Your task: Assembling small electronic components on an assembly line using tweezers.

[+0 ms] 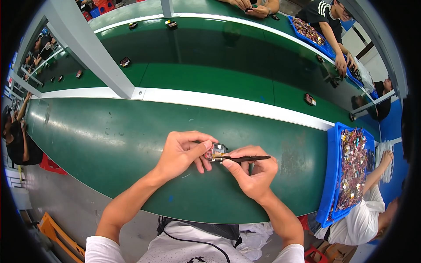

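Station viewed from above, at a long green-topped desk (109, 144) with a white rail along its far edge.

Left hand (182, 153): closed in a pinch. Thumb and forefinger grip a small red-and-silver electronic part (215, 151), with the other fingers curled beneath it. The part is held just above the desk surface, directly in front of the person and between the two hands.

Right hand (252, 173): closed around a pair of slim black tweezers (243, 159), held like a pen. The tips point left and meet the part at its lower edge. Whether the tips actually clamp anything cannot be told at this size.

Surroundings: a blue plastic tray (335, 171) heaped with small mixed-colour parts stands at the desk's right end, well apart from the hands. Beyond the white rail, a green conveyor strip (206, 79) carries several small dark units (309, 99), spaced out. Other people sit at neighbouring places; their hands are clear of this station.

Risks, as judged from this position:
- The part rests on fingertip grip alone. Sideways pressure from the tweezers could twist it out of the pinch and drop it onto the desk.
- The tweezer tips are fine. A slip could scratch the part's surface or bend a small fitting.
- Any piece carried in the tips could spring away if pressure eases, and would be hard to find on the desk.
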`<state>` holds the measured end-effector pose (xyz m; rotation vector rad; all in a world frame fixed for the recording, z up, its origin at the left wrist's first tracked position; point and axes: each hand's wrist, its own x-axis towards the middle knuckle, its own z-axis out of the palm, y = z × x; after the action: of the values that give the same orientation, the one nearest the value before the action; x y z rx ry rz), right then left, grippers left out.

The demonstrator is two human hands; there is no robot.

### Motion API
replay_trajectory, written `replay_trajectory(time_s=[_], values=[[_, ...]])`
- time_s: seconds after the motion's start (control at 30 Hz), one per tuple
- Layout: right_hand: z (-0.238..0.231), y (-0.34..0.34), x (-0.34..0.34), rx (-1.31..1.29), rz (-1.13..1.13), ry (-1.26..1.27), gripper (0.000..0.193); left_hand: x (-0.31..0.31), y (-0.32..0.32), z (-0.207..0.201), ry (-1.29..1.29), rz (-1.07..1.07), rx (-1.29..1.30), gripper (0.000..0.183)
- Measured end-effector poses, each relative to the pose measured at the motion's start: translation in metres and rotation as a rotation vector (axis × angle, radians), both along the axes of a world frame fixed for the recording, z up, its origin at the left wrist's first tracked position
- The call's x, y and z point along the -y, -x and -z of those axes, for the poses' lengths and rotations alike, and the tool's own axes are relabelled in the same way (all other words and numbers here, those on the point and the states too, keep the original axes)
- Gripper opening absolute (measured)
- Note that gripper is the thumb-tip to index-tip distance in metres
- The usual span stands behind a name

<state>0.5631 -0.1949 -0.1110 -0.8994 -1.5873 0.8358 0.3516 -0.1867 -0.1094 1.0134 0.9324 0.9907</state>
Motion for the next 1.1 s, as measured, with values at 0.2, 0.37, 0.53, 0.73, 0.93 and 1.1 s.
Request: replay_trajectory(time_s=[0.2, 0.37, 0.53, 0.73, 0.93, 1.1], values=[[-0.0036, -0.0002, 0.0017, 0.124, -0.016, -0.108, 0.019, 0.0001, -0.0022, -0.0013, -0.001, -0.025, 0.006, 0.023], [-0.0050, 0.0025, 0.0011, 0.131, -0.023, -0.159, 0.019, 0.0021, -0.0009, 0.0007, 0.000, -0.028, 0.008, 0.022], [-0.0033, 0.0030, -0.0007, 0.136, -0.026, -0.226, 0.018, -0.0020, -0.0026, -0.0003, 0.042, 0.005, -0.004, 0.024], [-0.0004, 0.0032, 0.0001, 0.200, -0.001, -0.344, 0.022, 0.0003, -0.0035, -0.0031, 0.003, 0.057, -0.049, 0.028], [0.0018, 0.0019, 0.0018, 0.339, -0.023, -0.466, 0.020, 0.0008, -0.0009, 0.0001, 0.023, 0.048, -0.128, 0.025], [0.0007, 0.0012, 0.0033, 0.380, -0.012, -0.494, 0.024, 0.0025, -0.0077, -0.0036, -0.009, 0.011, -0.184, 0.021]])
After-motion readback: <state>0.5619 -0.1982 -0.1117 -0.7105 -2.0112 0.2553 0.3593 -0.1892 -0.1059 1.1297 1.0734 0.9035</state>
